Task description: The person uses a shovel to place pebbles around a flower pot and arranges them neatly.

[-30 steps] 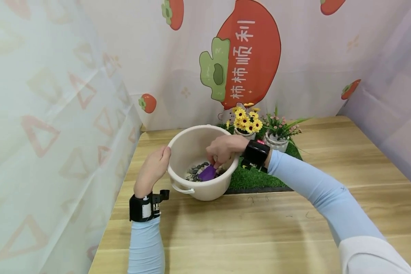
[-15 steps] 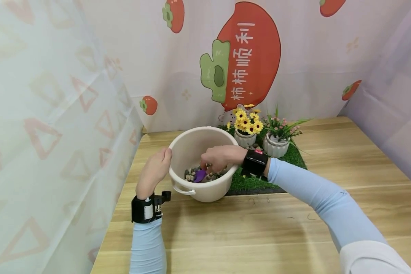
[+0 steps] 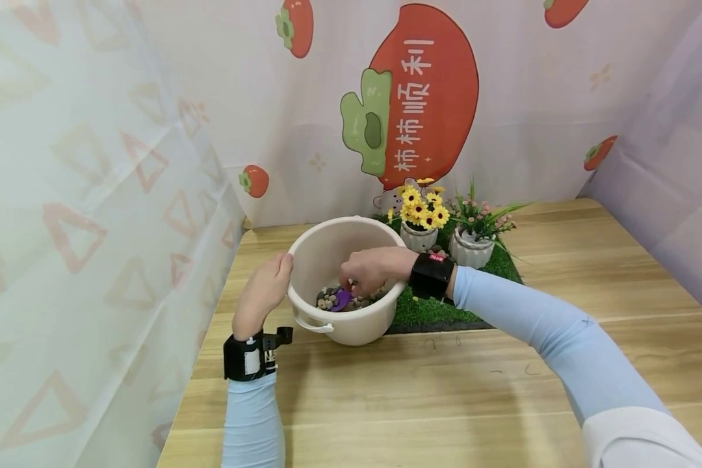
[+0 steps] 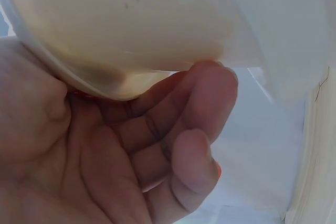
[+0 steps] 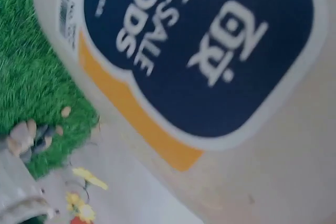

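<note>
A beige bucket (image 3: pixel 357 330) stands on the table with several pebbles (image 3: pixel 327 299) in its bottom. My left hand (image 3: pixel 263 289) grips the bucket's left rim. In the left wrist view the fingers (image 4: pixel 210 95) curl up against the bucket's outer wall (image 4: pixel 147 19). My right hand (image 3: pixel 371 268) reaches over the right rim and holds a small purple scoop (image 3: pixel 342 299) down among the pebbles; its handle is mostly hidden by the fingers. The right wrist view shows only the bucket's outside, with a dark blue label (image 5: pixel 226 72); the right hand is out of sight there.
An artificial grass mat (image 3: pixel 433 309) lies right of the bucket on the wooden table (image 3: pixel 386 403). It bears a pot of yellow flowers (image 3: pixel 419 238) and a pot of pink flowers (image 3: pixel 470 250). Printed cloth walls (image 3: pixel 304 143) stand behind and at both sides.
My right hand has moved slightly left and down inside the bucket, taking the purple scoop toward the left side of the pebbles. My left hand has kept its grip on the rim.
</note>
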Demonstrator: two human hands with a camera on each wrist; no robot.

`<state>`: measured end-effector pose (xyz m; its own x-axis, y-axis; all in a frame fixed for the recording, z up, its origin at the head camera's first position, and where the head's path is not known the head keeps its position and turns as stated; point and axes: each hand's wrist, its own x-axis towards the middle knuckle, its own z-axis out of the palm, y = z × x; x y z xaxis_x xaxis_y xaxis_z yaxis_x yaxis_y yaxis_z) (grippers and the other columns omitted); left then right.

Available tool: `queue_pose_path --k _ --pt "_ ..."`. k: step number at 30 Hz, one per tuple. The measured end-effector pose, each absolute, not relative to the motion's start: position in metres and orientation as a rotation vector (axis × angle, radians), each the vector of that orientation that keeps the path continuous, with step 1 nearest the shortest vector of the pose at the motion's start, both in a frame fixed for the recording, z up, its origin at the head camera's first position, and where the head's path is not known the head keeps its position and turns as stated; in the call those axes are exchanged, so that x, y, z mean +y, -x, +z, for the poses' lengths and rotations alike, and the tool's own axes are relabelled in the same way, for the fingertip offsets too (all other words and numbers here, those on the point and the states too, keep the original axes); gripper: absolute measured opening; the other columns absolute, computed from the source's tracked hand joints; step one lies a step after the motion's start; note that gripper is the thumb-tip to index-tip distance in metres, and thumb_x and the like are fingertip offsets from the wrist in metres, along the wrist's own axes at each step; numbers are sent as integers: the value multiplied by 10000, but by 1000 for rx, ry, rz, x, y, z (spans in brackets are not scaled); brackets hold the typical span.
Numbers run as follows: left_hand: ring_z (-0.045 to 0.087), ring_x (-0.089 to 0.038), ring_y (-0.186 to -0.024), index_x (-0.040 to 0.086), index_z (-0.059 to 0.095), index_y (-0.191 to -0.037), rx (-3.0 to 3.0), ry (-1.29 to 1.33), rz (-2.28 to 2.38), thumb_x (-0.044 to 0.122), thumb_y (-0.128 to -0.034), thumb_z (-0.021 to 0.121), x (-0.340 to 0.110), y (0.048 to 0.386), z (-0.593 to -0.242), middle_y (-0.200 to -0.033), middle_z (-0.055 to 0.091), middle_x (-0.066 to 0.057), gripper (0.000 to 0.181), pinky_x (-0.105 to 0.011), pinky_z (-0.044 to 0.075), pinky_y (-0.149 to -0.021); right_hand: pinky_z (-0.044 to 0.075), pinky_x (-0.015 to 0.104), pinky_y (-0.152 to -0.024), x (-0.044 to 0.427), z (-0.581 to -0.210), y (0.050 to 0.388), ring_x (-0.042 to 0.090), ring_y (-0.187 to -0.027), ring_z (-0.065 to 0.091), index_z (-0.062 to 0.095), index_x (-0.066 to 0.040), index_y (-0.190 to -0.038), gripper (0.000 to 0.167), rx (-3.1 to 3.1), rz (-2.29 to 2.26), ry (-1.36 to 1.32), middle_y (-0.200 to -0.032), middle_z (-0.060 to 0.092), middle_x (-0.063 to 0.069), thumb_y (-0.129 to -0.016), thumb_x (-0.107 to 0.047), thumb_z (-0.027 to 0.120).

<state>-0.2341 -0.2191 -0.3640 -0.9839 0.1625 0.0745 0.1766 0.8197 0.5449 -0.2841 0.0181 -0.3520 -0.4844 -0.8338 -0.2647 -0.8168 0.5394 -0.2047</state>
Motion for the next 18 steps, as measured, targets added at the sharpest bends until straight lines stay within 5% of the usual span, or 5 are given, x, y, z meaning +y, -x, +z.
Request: queue_pose_path --k 9,18 --pt "624 -352 -1070 23 566 -1277 -2952 307 -886 356 -1075 218 -221 233 -365 -1106 673 -183 523 -522 467 -936 426 275 -606 21 -352 286 107 -606 555 727 -157 -849 73 2654 -163 1515 -732 668 -41 -872 -225 734" --pt "621 -357 -1103 13 580 -1276 -2958 309 -889 368 -1075 216 -221 235 -364 -1131 671 -192 547 -528 460 -959 401 248 -593 29 -344 283 98 -611 542 720 -169 -857 46 2668 -227 1504 -734 655 -59 -889 -202 717"
